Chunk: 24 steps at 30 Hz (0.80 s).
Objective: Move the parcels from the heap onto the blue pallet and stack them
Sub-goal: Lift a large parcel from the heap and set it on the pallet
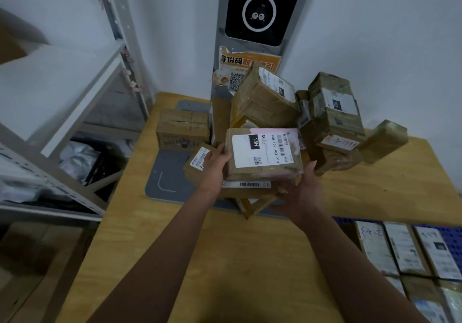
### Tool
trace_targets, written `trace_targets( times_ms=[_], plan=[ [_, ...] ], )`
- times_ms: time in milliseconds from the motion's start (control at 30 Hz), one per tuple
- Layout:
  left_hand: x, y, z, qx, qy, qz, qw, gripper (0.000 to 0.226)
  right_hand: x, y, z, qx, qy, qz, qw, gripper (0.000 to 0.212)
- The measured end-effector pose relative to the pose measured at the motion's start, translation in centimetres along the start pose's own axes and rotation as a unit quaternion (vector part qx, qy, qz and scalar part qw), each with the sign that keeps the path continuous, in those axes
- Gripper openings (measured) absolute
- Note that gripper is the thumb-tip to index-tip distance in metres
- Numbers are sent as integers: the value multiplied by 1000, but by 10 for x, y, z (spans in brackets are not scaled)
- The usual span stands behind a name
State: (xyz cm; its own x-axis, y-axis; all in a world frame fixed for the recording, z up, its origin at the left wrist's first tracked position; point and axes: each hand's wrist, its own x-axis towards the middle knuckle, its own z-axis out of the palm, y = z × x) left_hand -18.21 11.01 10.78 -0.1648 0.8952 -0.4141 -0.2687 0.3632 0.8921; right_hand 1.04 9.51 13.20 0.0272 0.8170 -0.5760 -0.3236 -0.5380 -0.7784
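A heap of brown taped parcels point(265, 97) lies at the far side of a wooden table point(190, 252). On its near side sits a flat parcel point(262, 155) with a white label marked 15H. My left hand point(215, 170) presses on that parcel's left edge. My right hand point(300, 192) cups its lower right corner from beneath. Both hands grip it together. At the lower right, the blue pallet point(450, 237) shows beside the table, with several labelled parcels point(405, 250) laid flat on it in rows.
A grey scanner kiosk point(255, 22) with a dark screen stands against the wall behind the heap, its grey base plate point(165, 180) lying on the table. White metal shelving point(62, 112) stands to the left, holding bagged goods. A small parcel point(382, 140) tilts at the heap's right.
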Motion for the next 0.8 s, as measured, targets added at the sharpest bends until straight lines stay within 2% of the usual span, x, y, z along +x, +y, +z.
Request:
trace_targets(
  times_ms=[67, 200, 367, 500, 567, 667, 733, 800],
  plan=[
    [-10, -1, 1, -1, 9, 3, 1000, 58, -5, 3, -2, -33, -27, -7, 999, 63],
    [-41, -7, 3, -37, 15, 66, 997, 43, -12, 12, -9, -62, -22, -7, 998, 50],
    [-70, -10, 21, 6, -3, 109, 994, 55, -20, 18, -29, -67, -4, -14, 998, 41],
    [-93, -17, 41, 5, 17, 116, 993, 28, -33, 7, -55, -85, 1, -45, 995, 38],
    [-106, -22, 56, 27, 23, 118, 992, 25, -40, -1, -74, -94, 4, -54, 994, 39],
    [-124, -32, 82, 80, 31, 112, 990, 63, -55, -13, -108, -97, 8, -68, 993, 43],
    [-137, -40, 105, 99, 34, 121, 987, 72, -69, -23, -135, -107, 2, -83, 991, 46],
    [-158, -44, 136, 114, 32, 139, 983, 75, -82, -34, -169, -118, 3, -95, 988, 39]
  ],
)
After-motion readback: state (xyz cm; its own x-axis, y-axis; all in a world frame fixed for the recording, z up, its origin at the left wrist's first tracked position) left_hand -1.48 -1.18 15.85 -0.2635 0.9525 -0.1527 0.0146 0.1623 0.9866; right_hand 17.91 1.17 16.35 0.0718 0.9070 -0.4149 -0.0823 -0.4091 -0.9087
